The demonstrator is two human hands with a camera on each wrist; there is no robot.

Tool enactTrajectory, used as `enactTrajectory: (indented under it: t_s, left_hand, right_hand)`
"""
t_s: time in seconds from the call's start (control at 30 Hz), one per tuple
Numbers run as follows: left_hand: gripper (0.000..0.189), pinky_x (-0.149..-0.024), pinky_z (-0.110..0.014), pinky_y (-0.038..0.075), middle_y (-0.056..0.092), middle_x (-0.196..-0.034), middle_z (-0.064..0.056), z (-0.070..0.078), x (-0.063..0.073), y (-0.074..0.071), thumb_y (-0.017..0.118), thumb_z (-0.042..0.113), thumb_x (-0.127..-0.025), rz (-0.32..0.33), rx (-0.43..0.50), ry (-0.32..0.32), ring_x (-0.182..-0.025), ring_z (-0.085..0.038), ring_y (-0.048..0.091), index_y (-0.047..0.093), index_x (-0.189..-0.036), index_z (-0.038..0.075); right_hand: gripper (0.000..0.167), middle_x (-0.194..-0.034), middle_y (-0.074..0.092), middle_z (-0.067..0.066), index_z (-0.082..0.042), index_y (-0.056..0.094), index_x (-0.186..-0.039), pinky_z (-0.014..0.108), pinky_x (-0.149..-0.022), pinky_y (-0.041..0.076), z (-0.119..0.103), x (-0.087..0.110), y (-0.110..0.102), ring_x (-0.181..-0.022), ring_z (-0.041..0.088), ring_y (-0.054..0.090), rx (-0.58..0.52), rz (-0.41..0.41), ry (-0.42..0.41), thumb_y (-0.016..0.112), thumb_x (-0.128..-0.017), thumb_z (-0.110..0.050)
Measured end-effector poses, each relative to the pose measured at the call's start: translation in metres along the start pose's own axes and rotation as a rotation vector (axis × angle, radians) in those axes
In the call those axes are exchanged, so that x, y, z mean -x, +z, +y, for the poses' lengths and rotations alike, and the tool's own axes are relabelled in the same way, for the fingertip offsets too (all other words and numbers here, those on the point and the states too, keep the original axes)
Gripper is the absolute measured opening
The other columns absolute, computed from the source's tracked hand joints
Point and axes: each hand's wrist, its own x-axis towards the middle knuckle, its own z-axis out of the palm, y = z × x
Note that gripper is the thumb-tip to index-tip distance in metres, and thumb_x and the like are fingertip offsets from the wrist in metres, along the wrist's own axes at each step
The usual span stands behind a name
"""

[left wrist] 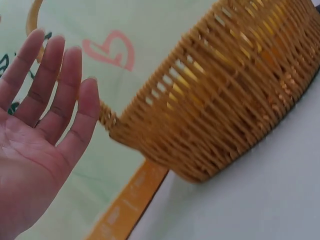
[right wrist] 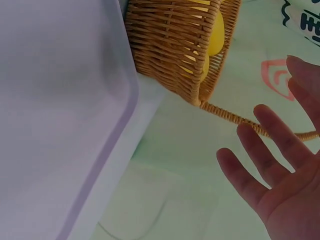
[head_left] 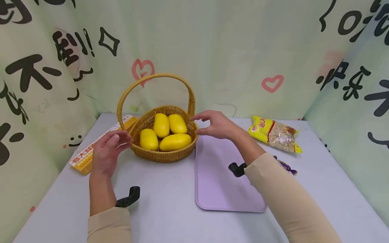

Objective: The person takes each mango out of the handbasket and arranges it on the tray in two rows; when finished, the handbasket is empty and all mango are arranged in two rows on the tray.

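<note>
A wicker basket (head_left: 162,156) with a tall arched handle stands toward the back of the table, holding several yellow mangoes (head_left: 174,142). By the basket's left side is my left hand (head_left: 107,152), raised with nothing in it. Its fingers are relaxed and spread in the left wrist view, apart from the woven wall (left wrist: 210,100). On the other side, my right hand (head_left: 217,125) reaches toward the rim near the handle's base. The right wrist view shows that hand's fingers (right wrist: 270,167) loosely extended, without a hold on the handle (right wrist: 225,114).
A light purple tray (head_left: 218,189) lies right of the basket, under my right forearm. Beyond it are a yellow snack bag (head_left: 275,134) and a purple-wrapped candy (head_left: 287,166). A long orange and white box (head_left: 83,160) lies at left. Printed curtains (head_left: 231,67) surround the table.
</note>
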Motion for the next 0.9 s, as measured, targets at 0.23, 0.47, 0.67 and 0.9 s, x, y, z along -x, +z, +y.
enactTrajectory:
  t_s: [0.23, 0.47, 0.67, 0.9]
  left_hand:
    - [0.021, -0.083, -0.022, 0.062, 0.067, -0.108, -0.002, -0.014, -0.002, -0.012, 0.074, 0.009, -0.096, 0.318, -0.069, -0.201, -0.097, -0.014, 0.069, 0.067, -0.116, 0.009]
    - [0.061, -0.103, -0.025, 0.055, 0.051, -0.15, 0.0, -0.031, -0.008, -0.01, 0.076, 0.027, -0.095, 0.28, -0.346, -0.419, -0.136, -0.017, 0.053, 0.051, -0.151, 0.03]
    - [0.07, -0.116, -0.039, 0.047, 0.041, -0.163, 0.0, -0.039, -0.01, -0.006, 0.074, 0.03, -0.097, 0.243, -0.431, -0.475, -0.147, -0.023, 0.044, 0.041, -0.158, 0.034]
    - [0.069, -0.115, -0.038, 0.048, 0.044, -0.161, 0.0, -0.042, -0.01, -0.005, 0.074, 0.03, -0.097, 0.265, -0.401, -0.505, -0.143, -0.022, 0.047, 0.042, -0.158, 0.033]
  right_hand:
    - [0.049, -0.148, 0.06, 0.003, -0.019, 0.065, -0.142, 0.05, -0.11, 0.048, -0.011, -0.015, 0.008, -0.135, 0.034, 0.052, 0.013, -0.063, -0.034, 0.074, -0.093, -0.02]
    - [0.047, -0.15, 0.058, 0.004, -0.021, 0.066, -0.14, 0.048, -0.107, 0.052, -0.018, -0.026, 0.02, -0.135, 0.035, 0.051, 0.0, -0.114, 0.014, 0.073, -0.093, -0.017]
    - [0.05, -0.155, 0.053, 0.005, -0.022, 0.064, -0.143, 0.045, -0.112, 0.049, -0.03, -0.04, 0.03, -0.138, 0.03, 0.049, 0.079, -0.197, 0.067, 0.072, -0.094, -0.016]
    - [0.053, -0.155, 0.051, 0.008, -0.028, 0.064, -0.142, 0.032, -0.086, 0.056, -0.042, -0.053, 0.04, -0.128, 0.028, 0.05, 0.155, -0.271, 0.112, 0.071, -0.093, -0.01]
